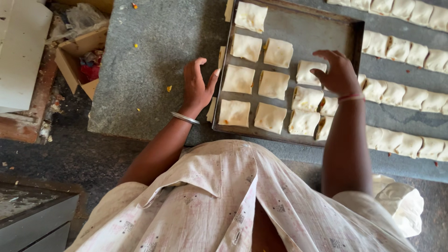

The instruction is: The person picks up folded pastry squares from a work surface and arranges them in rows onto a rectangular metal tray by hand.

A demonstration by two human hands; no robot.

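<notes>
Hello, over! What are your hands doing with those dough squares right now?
Left hand open at tray edge. Right hand open over dough squares. Nothing blocking.

The person wears a pale cream printed shirt (242, 205), a silver bangle (185, 117) on the left wrist at nine o'clock, and red thread (351, 97) on the right.

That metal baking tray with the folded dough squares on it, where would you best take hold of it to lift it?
Probably by the raised rims on the two short ends of the tray, one hand each side. The left hand already rests beside the left rim; the right hand hovers over the dough parcels. It is wide, flat and loaded, so lift level.
</notes>
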